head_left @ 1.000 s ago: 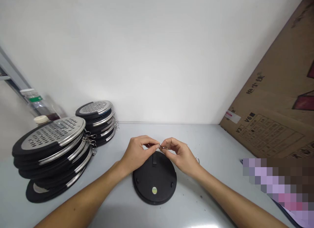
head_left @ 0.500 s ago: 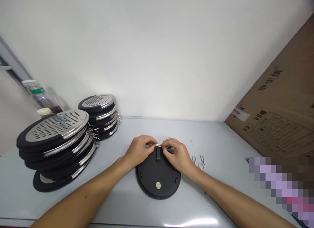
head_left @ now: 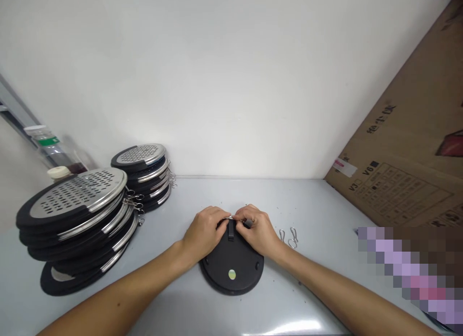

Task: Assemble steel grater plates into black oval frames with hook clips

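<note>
A round black disc [head_left: 232,259] lies flat on the table, with a dark strap-like tab [head_left: 230,231] near its far edge and a small round sticker [head_left: 232,275] toward its near edge. Both my hands meet at that far edge, fingertips pinching a small shiny metal piece [head_left: 230,218] by the tab; most of it is covered. My left hand [head_left: 207,230] is closed from the left, thumb against forefinger. From the right, my right hand [head_left: 256,229] is closed the same way. Just right of it lie loose wire clips [head_left: 293,235].
Left on the table [head_left: 300,292] stands a near stack of round perforated metal plates with black rims [head_left: 77,196], and behind it another stack [head_left: 142,155]. Wire clips hang from their edges. Bottles [head_left: 48,142] stand behind. A large cardboard box [head_left: 405,167] leans at right.
My view has tilted and shifted slightly. Both hands keep their pinch at the disc's far edge, with the fingers now a little lower around the metal piece.
</note>
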The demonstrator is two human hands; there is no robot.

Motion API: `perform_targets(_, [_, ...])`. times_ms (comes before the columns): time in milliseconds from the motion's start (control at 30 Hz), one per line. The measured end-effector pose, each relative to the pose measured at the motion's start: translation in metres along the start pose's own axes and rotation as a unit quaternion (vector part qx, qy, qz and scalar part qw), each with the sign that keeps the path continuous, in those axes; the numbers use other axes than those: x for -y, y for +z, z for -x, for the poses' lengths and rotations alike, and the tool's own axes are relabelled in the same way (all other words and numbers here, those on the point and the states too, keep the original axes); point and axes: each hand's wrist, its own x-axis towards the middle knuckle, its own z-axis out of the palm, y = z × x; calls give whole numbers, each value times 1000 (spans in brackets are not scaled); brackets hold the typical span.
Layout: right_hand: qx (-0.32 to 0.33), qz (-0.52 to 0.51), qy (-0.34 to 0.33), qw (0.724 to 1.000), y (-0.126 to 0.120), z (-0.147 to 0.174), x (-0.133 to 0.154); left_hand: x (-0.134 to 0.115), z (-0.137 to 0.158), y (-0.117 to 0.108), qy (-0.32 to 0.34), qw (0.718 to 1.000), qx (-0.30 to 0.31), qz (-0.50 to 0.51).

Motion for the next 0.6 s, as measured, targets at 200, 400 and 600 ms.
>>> perform_targets(200, [-2, 2, -11, 1000, 1, -1, 1, -4, 11, -3, 23, 999, 21, -20])
perform_targets(400, [1, 6, -17, 1000, 1, 0, 3, -3, 17, -6, 41, 998, 11, -44])
perform_targets(600, [0, 21, -32, 999, 2, 0, 1, -1, 15, -5, 56, 997, 20, -43])
